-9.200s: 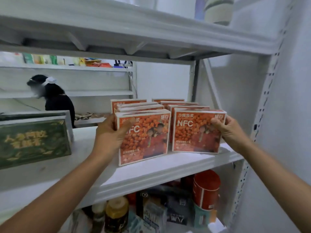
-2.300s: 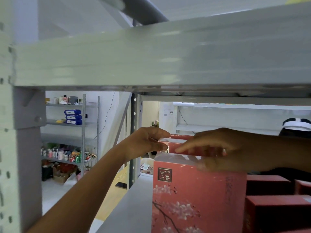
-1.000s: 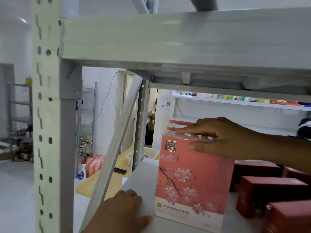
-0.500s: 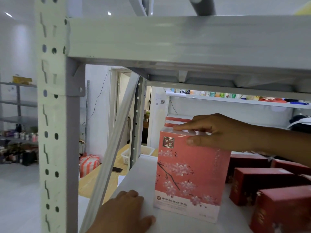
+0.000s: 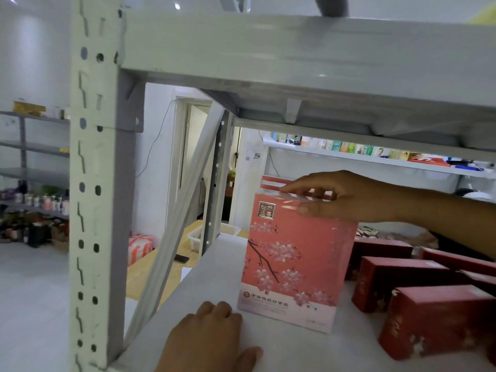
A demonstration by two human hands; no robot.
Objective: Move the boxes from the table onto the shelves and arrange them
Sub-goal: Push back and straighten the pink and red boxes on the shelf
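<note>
A tall pink box with cherry blossoms (image 5: 295, 259) stands upright on the white shelf board (image 5: 214, 267). More pink boxes (image 5: 273, 181) stand behind it, mostly hidden. My right hand (image 5: 341, 196) holds the front box at its top edge, fingers over the top and thumb on the front face. My left hand (image 5: 212, 342) rests flat on the shelf board just left of and in front of the box, holding nothing. Several dark red boxes (image 5: 434, 318) lie to the right of the pink box.
A white perforated upright (image 5: 92, 200) and a diagonal brace (image 5: 177, 242) bound the shelf on the left. The shelf above (image 5: 295, 52) hangs low over the box. Beyond are a wooden table (image 5: 185, 248), a basket (image 5: 197, 238) and far shelves of goods (image 5: 375, 153).
Over the last second the view has shifted closer. My right hand stays on the pink box's top and my left hand stays flat on the board. Earlier both hands were on the box tops.
</note>
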